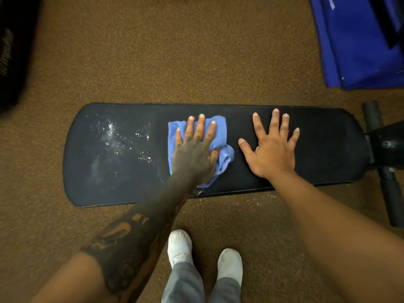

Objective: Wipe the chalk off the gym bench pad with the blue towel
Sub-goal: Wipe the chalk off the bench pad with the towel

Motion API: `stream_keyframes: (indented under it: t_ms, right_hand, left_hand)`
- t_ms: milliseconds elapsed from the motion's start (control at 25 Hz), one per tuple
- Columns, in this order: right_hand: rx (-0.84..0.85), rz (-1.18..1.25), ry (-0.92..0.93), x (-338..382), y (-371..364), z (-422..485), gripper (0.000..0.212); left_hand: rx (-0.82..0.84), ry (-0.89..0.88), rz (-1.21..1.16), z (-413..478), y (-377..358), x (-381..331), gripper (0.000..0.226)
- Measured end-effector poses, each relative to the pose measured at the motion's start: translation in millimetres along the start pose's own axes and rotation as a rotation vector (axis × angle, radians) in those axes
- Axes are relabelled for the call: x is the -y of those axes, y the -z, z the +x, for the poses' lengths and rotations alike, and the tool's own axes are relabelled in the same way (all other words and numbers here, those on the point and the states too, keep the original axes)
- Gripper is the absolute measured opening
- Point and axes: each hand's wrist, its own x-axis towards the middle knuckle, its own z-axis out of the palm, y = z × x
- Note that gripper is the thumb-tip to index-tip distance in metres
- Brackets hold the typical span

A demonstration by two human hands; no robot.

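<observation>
A long black bench pad (317, 149) lies across the view. White chalk (119, 143) speckles and smears its left part. In the middle of the pad lies the bunched blue towel (220, 132). My left hand (194, 152) presses flat on the towel, fingers spread on top and thumb tucked into its folds. To its right my right hand (271, 147) rests palm down on bare pad, fingers apart and holding nothing. The pad right of the towel looks dark and free of chalk.
Speckled brown floor (175, 62) surrounds the bench. The bench frame with foam rollers (391, 193) sticks out at the right end. A blue bag (360, 44) lies at the top right, a dark object (13, 51) at the top left. My white shoes (181, 246) stand below the pad.
</observation>
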Motion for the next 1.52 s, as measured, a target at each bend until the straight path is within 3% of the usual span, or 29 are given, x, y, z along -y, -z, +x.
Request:
stream_keyframes:
  t_ms: [200,360,520,760,920,1040,1120,1320,1520]
  right_hand:
    - [0.011,0.003,0.0,0,2,0,0.079]
    - [0.011,-0.006,-0.005,2,1,-1,0.079]
    - [0.029,-0.014,-0.014,2,3,0,0.079]
    - [0.04,-0.017,0.032,7,2,-3,0.072]
    - [0.045,0.019,0.075,23,1,-8,0.068]
    - [0.047,0.043,0.12,47,-3,-15,0.061]
    - [0.049,0.06,0.11,54,-5,-19,0.06]
    - [0.017,0.069,0.113,53,-8,-22,0.057]
    - [0.017,0.099,0.104,54,-9,-20,0.054]
  left_hand:
    - [-0.043,0.209,-0.075,-30,0,22,0.063]
    - [0.037,0.124,-0.043,-69,-7,-18,0.063]
    - [0.021,0.016,0.017,-38,-5,-11,0.062]
    - [-0.026,0.115,-0.075,-20,4,54,0.062]
    - [0.064,0.083,-0.054,-70,-4,6,0.064]
    - [0.068,-0.028,-0.033,-56,-3,-12,0.064]
    - [0.048,-0.045,0.005,-30,2,12,0.064]
    - [-0.009,0.127,-0.06,-15,14,84,0.064]
    - [0.072,0.007,-0.003,-72,0,31,0.065]
